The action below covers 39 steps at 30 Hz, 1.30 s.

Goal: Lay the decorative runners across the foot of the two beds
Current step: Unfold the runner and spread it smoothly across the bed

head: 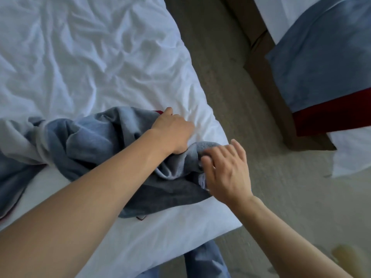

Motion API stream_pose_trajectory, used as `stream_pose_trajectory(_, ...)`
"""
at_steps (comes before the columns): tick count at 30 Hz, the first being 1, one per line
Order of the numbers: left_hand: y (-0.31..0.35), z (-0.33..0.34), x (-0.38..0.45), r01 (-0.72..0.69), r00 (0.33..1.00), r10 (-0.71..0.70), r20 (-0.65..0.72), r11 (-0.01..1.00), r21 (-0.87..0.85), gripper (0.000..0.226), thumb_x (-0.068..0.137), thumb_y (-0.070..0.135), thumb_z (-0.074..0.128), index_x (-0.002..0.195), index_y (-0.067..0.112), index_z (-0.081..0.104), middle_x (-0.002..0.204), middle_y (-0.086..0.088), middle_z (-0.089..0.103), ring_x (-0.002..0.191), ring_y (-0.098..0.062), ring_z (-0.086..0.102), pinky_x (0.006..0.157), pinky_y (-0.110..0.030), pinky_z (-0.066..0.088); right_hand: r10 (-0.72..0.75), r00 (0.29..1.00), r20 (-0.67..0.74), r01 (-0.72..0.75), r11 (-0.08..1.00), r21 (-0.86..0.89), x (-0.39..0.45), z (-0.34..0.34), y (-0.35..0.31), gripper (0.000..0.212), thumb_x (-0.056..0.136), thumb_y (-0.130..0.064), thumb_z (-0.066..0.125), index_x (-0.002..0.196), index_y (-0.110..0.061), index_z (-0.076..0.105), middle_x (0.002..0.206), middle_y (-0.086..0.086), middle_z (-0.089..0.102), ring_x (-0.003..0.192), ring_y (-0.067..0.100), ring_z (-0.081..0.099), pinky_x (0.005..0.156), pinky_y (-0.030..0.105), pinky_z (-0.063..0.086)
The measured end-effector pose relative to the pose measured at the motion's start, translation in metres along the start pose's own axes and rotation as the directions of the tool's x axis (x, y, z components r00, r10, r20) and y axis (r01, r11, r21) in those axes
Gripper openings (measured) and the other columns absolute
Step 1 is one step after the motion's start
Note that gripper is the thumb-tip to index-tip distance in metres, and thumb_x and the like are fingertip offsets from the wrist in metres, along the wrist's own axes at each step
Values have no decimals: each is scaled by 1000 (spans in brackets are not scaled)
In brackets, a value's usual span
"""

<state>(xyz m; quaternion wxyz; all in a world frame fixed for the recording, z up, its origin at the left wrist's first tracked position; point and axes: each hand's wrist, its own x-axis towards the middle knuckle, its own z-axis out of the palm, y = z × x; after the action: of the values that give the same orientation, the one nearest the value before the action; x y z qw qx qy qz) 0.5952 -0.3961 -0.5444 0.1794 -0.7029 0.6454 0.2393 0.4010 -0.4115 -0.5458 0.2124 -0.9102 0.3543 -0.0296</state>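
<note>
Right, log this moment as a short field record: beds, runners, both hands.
near bed: white wrinkled cover, runner not yet spread
near runner: blue-grey cloth, bunched in a heap near the bed's corner, a bit of red edge showing
left hand: fingers curled into the heap, grip on the cloth
right hand: fingers spread, loosely curved, on the cloth's end; whether it pinches is unclear
far bed: across the carpet
far runner: blue with a red band, already draped over that bed's edge
</note>
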Motion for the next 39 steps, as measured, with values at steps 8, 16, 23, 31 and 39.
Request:
stream_pose_trajectory(8, -1, -7, -5, -68, 997, 70, 31, 996, -52, 29, 86, 28, 57, 59, 21, 47, 61, 6, 49, 61, -15, 44, 80, -35, 34, 178, 954, 242, -132, 972, -194, 29, 0, 18, 19, 85, -29, 60, 74, -18, 50, 70, -4, 55, 87, 26, 58, 117, 47, 22)
stream_pose_trajectory(16, 59, -5, -16, -99, 851, 100, -516, 995, 29, 10, 84, 15, 55, 77, 19, 62, 81, -4, 58, 81, -27, 55, 70, -38, 38, 356, 934, 17, -351, 929, -116, 35, -33, 62, 25, 71, -8, 61, 81, -27, 48, 80, -3, 61, 81, 23, 54, 100, 44, 36)
stream_pose_trajectory(23, 60, -3, -11, -107, 930, 66, -362, 990, -96, 16, 92, 29, 49, 92, 22, 63, 89, -1, 65, 89, -24, 53, 79, -34, 30, 362, 848, 386, -487, 819, 302, 63, -45, 44, 32, 91, -28, 41, 105, -21, 69, 94, -6, 68, 93, 16, 58, 104, 40, 38)
stream_pose_trajectory(31, 32, -22, 5, -65, 923, -16, -383, 978, -197, 31, 98, 33, 41, 96, 23, 70, 99, 1, 68, 88, -21, 52, 87, -38, 35, 258, 896, 360, -350, 911, 219, 62, -38, 35, 44, 84, -13, 64, 127, -21, 59, 74, -17, 56, 83, 9, 57, 114, 42, 33)
stream_pose_trajectory(39, 36, -29, 35, -237, 969, 202, -143, 922, -306, 13, 89, 32, 55, 89, 43, 63, 87, 10, 56, 98, -20, 56, 94, -37, 41, 112, 993, 44, -117, 987, 109, 38, -48, 47, 42, 73, 4, 64, 107, -19, 55, 82, -9, 57, 89, 14, 54, 122, 33, 5)
